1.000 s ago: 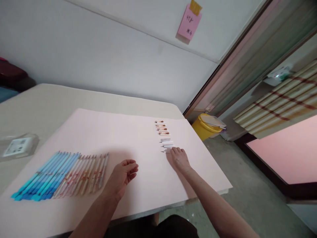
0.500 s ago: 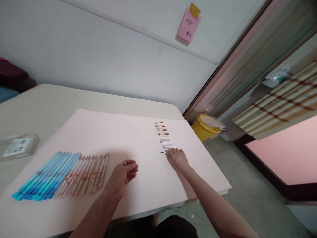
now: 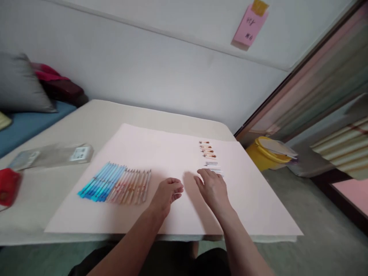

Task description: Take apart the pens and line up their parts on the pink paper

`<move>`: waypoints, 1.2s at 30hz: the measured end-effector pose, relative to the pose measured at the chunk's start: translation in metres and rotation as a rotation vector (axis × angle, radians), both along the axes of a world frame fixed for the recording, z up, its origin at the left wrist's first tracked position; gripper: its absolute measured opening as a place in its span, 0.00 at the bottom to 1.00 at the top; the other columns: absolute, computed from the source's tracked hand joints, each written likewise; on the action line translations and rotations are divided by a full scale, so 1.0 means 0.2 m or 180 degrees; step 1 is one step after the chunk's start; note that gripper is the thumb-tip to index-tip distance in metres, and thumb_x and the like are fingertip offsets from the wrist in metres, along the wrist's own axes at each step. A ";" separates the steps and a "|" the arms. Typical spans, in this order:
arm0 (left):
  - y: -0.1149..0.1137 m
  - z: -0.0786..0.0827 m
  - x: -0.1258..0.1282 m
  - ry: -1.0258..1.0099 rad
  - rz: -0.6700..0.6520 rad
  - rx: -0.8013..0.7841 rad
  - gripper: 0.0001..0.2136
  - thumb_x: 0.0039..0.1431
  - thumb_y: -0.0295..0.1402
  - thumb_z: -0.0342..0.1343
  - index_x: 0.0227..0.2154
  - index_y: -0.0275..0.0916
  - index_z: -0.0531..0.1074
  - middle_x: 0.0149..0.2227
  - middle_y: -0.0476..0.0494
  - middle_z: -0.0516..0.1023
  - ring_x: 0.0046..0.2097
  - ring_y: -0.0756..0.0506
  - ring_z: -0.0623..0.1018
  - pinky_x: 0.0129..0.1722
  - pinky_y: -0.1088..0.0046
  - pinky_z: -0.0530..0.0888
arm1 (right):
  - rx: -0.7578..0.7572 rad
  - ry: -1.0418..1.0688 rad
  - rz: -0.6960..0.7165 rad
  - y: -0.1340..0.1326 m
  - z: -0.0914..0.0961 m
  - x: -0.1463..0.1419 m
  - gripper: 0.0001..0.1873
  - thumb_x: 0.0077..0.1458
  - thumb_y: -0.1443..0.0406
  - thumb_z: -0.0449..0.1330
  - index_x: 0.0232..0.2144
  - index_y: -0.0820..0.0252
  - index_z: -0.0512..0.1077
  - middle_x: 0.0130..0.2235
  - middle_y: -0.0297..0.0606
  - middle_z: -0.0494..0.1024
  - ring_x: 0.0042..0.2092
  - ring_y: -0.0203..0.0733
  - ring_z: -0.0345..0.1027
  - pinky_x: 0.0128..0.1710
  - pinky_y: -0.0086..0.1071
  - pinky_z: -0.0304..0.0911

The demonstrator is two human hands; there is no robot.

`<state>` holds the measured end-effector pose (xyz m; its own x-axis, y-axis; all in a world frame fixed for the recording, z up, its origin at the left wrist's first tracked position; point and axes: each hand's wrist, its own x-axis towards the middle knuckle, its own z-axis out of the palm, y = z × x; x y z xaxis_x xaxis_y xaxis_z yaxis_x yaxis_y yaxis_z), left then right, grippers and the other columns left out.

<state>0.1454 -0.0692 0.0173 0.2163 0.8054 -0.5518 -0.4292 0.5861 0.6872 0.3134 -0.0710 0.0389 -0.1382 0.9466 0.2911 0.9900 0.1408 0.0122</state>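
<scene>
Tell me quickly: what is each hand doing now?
Left hand: loosely curled, nothing seen in it.
Right hand: open, palm down over the pink sheet.

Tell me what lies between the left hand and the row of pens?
Only bare pink sheet separates the left hand from the row of pens; the head view shows it.

Blue and white-orange pens (image 3: 115,187) on pale pink paper (image 3: 161,153).

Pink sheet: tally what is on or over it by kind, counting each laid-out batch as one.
row of pens: 1
column of small pieces: 1
hands: 2 (left hand, right hand)
Total: 4
</scene>
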 end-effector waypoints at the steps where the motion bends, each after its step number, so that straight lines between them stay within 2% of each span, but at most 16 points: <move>1: 0.00 0.00 -0.01 0.0003 0.0026 0.0014 0.10 0.39 0.28 0.62 0.28 0.34 0.70 0.27 0.45 0.74 0.28 0.52 0.73 0.29 0.77 0.67 | 0.0021 0.0119 0.0033 -0.01 0.01 -0.07 0.12 0.60 0.61 0.47 0.38 0.58 0.68 0.38 0.43 0.74 0.39 0.45 0.65 0.38 0.36 0.49; 4: 0.00 0.02 -0.08 0.0003 0.0125 0.0142 0.10 0.39 0.29 0.63 0.27 0.35 0.70 0.27 0.45 0.73 0.28 0.52 0.73 0.28 0.76 0.66 | -0.0134 0.0320 0.0109 -0.04 0.01 -0.22 0.13 0.60 0.60 0.47 0.37 0.57 0.69 0.38 0.42 0.74 0.38 0.44 0.66 0.37 0.35 0.51; 8: 0.05 0.03 -0.21 0.0425 0.0138 0.0700 0.08 0.44 0.33 0.59 0.28 0.36 0.70 0.29 0.44 0.74 0.31 0.49 0.74 0.31 0.74 0.67 | -0.0488 0.0435 0.0165 -0.04 -0.10 -0.31 0.11 0.59 0.60 0.48 0.37 0.55 0.69 0.37 0.39 0.75 0.38 0.42 0.67 0.36 0.33 0.52; 10: 0.08 0.04 -0.28 0.1207 0.0000 0.1195 0.06 0.48 0.34 0.56 0.29 0.37 0.70 0.29 0.44 0.73 0.32 0.47 0.74 0.32 0.72 0.67 | -0.0641 0.0461 0.0096 -0.03 -0.16 -0.32 0.11 0.59 0.60 0.48 0.36 0.55 0.70 0.36 0.38 0.75 0.37 0.41 0.68 0.34 0.32 0.53; 13: 0.11 0.02 -0.37 0.3085 -0.0448 0.1846 0.07 0.51 0.33 0.52 0.33 0.38 0.71 0.32 0.41 0.74 0.37 0.44 0.73 0.39 0.67 0.66 | -0.0845 0.0351 0.0045 -0.02 -0.22 -0.31 0.12 0.59 0.61 0.48 0.34 0.56 0.70 0.35 0.39 0.76 0.36 0.40 0.69 0.32 0.31 0.53; 16: 0.12 -0.04 -0.42 0.4732 -0.1266 0.2102 0.13 0.53 0.32 0.50 0.41 0.37 0.71 0.44 0.35 0.73 0.49 0.39 0.68 0.46 0.62 0.62 | -0.0861 0.0288 0.0107 -0.01 -0.23 -0.31 0.11 0.59 0.62 0.48 0.36 0.56 0.70 0.36 0.38 0.75 0.38 0.40 0.68 0.34 0.31 0.52; 19: 0.10 -0.12 -0.42 0.5630 -0.2015 0.2265 0.20 0.49 0.32 0.52 0.47 0.34 0.68 0.55 0.31 0.65 0.57 0.33 0.59 0.52 0.55 0.56 | -0.0930 0.0269 0.0062 -0.01 -0.23 -0.30 0.10 0.58 0.63 0.49 0.36 0.57 0.69 0.36 0.38 0.75 0.38 0.40 0.68 0.34 0.31 0.52; 21: 0.09 -0.17 -0.41 0.5882 -0.2310 0.2245 0.25 0.47 0.34 0.54 0.50 0.33 0.66 0.59 0.30 0.59 0.60 0.31 0.54 0.53 0.52 0.53 | -0.1013 0.0249 0.0023 -0.01 -0.23 -0.29 0.09 0.58 0.62 0.50 0.35 0.58 0.69 0.35 0.38 0.75 0.38 0.41 0.68 0.33 0.32 0.52; 23: 0.09 -0.20 -0.39 0.5998 -0.2448 0.2212 0.26 0.47 0.35 0.54 0.51 0.33 0.66 0.60 0.30 0.57 0.60 0.31 0.53 0.53 0.51 0.52 | -0.1073 0.0248 0.0008 -0.02 -0.22 -0.27 0.10 0.58 0.62 0.50 0.35 0.58 0.69 0.35 0.39 0.75 0.37 0.41 0.68 0.33 0.32 0.53; 28: 0.09 -0.16 -0.31 0.5863 -0.2490 0.2542 0.18 0.51 0.36 0.51 0.46 0.36 0.69 0.57 0.32 0.62 0.59 0.34 0.57 0.53 0.55 0.55 | -0.1219 0.0274 -0.0009 -0.03 -0.21 -0.23 0.10 0.58 0.62 0.49 0.36 0.59 0.69 0.36 0.40 0.75 0.38 0.43 0.69 0.35 0.33 0.54; 32: 0.09 -0.10 -0.27 0.5516 -0.2447 0.2430 0.14 0.57 0.35 0.44 0.43 0.37 0.67 0.46 0.34 0.71 0.47 0.39 0.71 0.43 0.64 0.65 | -0.1354 0.0297 -0.0030 -0.03 -0.21 -0.22 0.12 0.59 0.62 0.48 0.39 0.59 0.68 0.37 0.42 0.74 0.39 0.44 0.69 0.36 0.34 0.55; 34: 0.09 -0.10 -0.25 0.5472 -0.2507 0.2259 0.13 0.58 0.34 0.42 0.40 0.36 0.67 0.41 0.35 0.72 0.41 0.40 0.74 0.38 0.65 0.67 | -0.1404 0.0308 -0.0020 -0.03 -0.21 -0.23 0.12 0.59 0.63 0.48 0.40 0.60 0.68 0.37 0.43 0.74 0.40 0.44 0.69 0.36 0.34 0.56; 36: 0.09 -0.12 -0.24 0.5470 -0.2598 0.2221 0.12 0.57 0.34 0.43 0.39 0.34 0.67 0.40 0.33 0.72 0.39 0.39 0.75 0.36 0.65 0.67 | -0.1434 0.0317 -0.0002 -0.02 -0.22 -0.24 0.12 0.59 0.64 0.47 0.40 0.60 0.68 0.38 0.44 0.75 0.40 0.45 0.69 0.36 0.35 0.57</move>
